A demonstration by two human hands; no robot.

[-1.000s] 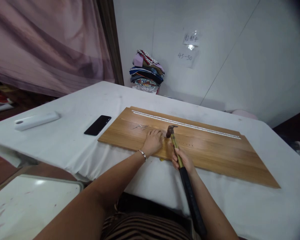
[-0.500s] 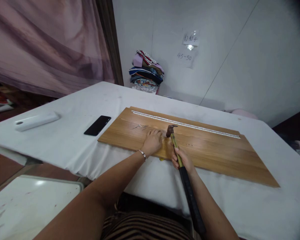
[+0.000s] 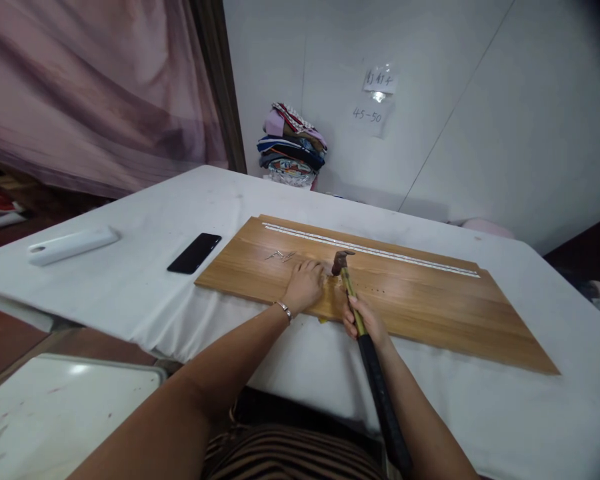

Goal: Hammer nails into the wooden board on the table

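Right hand [image 3: 372, 319] grasps the claw hammer [image 3: 375, 373] high on its shaft, presumably for short, controlled strokes; I take the wooden board [image 3: 430, 313] as datum. Loose nails [image 3: 287, 257] lie on the board's left part, likely within easy reach of the left hand [image 3: 304, 285]. Right-hand fingers curl tightly around the shaft. Left-hand fingers rest half bent on the board; from my station, I cannot tell whether they pinch anything.
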